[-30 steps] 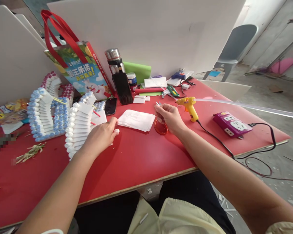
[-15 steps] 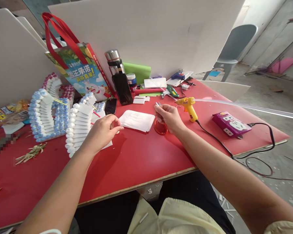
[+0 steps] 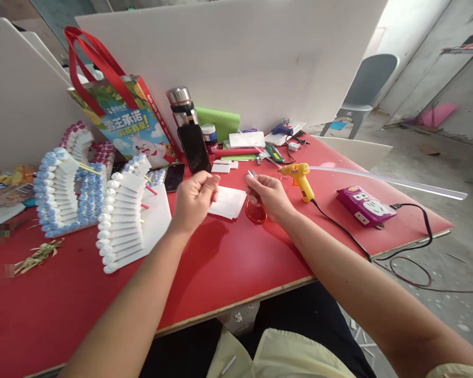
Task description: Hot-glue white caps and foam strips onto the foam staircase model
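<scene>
My right hand [image 3: 267, 196] is closed on a pair of scissors [image 3: 256, 214] with red loop handles; the blade tips stick up above my fingers. My left hand [image 3: 195, 199] is lifted off the red table [image 3: 220, 268] with its fingers curled into a loose fist, and whatever is inside is hidden. Between the two hands lies a stack of white sheets [image 3: 229, 202]. To the left of my left hand stands a white stepped model [image 3: 128, 220] made of strips with rounded white caps.
A yellow glue gun [image 3: 299, 178] and a purple power strip [image 3: 360, 202] with black cords lie to the right. Behind are a blue-capped model [image 3: 63, 194], a printed bag [image 3: 126, 118], a steel flask [image 3: 182, 105], a black phone [image 3: 193, 148] and a white board [image 3: 236, 58]. A grey chair [image 3: 362, 89] stands far right.
My left hand left the white model's edge, rose and moved right toward the scissors, its fingers curling shut. The right hand stayed in place with the scissors.
</scene>
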A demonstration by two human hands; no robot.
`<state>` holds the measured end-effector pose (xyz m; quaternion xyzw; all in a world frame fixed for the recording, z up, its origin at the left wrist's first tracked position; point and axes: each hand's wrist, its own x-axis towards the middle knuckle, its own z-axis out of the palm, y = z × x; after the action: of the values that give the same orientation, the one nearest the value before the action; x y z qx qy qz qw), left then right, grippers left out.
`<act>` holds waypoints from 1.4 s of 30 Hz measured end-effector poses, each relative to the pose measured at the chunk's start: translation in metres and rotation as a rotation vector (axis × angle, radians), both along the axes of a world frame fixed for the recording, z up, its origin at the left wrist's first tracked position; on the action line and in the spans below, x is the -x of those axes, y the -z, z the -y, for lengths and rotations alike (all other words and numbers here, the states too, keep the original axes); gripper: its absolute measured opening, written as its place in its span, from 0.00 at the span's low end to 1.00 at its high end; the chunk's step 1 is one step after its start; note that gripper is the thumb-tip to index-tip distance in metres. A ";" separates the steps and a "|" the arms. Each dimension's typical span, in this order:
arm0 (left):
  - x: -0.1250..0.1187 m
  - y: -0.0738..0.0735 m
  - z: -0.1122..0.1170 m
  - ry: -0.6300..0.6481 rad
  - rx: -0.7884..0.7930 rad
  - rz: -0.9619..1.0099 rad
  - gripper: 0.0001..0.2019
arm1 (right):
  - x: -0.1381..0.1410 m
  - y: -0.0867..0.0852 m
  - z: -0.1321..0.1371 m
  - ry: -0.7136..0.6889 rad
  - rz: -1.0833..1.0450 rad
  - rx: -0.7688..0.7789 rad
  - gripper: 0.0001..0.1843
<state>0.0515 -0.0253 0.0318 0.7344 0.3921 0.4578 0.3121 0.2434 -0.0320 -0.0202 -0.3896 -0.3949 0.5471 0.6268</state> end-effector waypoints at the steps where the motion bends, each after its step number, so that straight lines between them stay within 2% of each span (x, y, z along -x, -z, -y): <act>1: -0.006 0.006 0.002 0.029 -0.011 -0.027 0.23 | 0.000 0.000 0.000 -0.013 -0.009 0.010 0.27; 5: -0.021 0.023 0.017 0.156 -0.041 -0.124 0.28 | 0.000 -0.001 0.000 -0.058 -0.035 0.037 0.28; 8: -0.020 0.032 0.019 0.202 -0.026 -0.133 0.21 | 0.002 -0.003 0.002 -0.088 -0.075 0.058 0.29; 10: -0.014 0.037 0.015 0.160 -0.037 -0.105 0.10 | 0.003 -0.004 0.003 -0.097 -0.099 0.064 0.29; 11: -0.011 0.039 0.011 0.130 -0.047 -0.096 0.09 | 0.003 -0.004 0.003 -0.102 -0.100 0.066 0.28; 15: 0.005 0.045 -0.003 0.014 -0.027 -0.034 0.09 | 0.003 0.000 0.003 -0.157 -0.057 0.064 0.24; 19: 0.012 0.050 -0.010 -0.061 0.000 0.047 0.09 | 0.001 0.003 0.001 -0.239 -0.040 -0.015 0.21; 22: 0.013 0.053 -0.012 -0.077 -0.015 0.035 0.10 | 0.000 0.003 0.002 -0.229 -0.062 -0.031 0.22; 25: 0.012 0.053 -0.010 -0.065 -0.033 -0.009 0.10 | -0.003 0.001 0.002 -0.179 -0.025 0.019 0.24; 28: 0.011 0.051 -0.007 -0.065 -0.061 -0.029 0.10 | -0.004 0.001 0.002 -0.107 0.141 0.004 0.25; 31: 0.010 0.050 -0.006 -0.100 -0.076 0.034 0.14 | -0.001 0.004 0.005 0.039 0.479 -0.266 0.11; 32: 0.010 0.050 -0.006 -0.123 -0.085 0.064 0.15 | 0.001 0.006 0.006 0.070 0.619 -0.374 0.11; 35: 0.009 0.051 -0.009 -0.186 -0.113 0.141 0.13 | 0.006 0.010 0.009 0.039 0.975 -0.569 0.21; 40: 0.009 0.054 -0.011 -0.162 -0.088 0.175 0.11 | 0.013 0.018 0.011 -0.058 1.228 -0.576 0.27; 42: 0.009 0.055 -0.011 -0.150 -0.079 0.170 0.11 | 0.014 0.019 0.010 -0.060 1.289 -0.567 0.25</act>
<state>0.0428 -0.0143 -0.0234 0.6732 0.3997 0.5556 0.2799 0.2292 -0.0420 -0.0394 -0.4468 -0.8255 0.1003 0.3299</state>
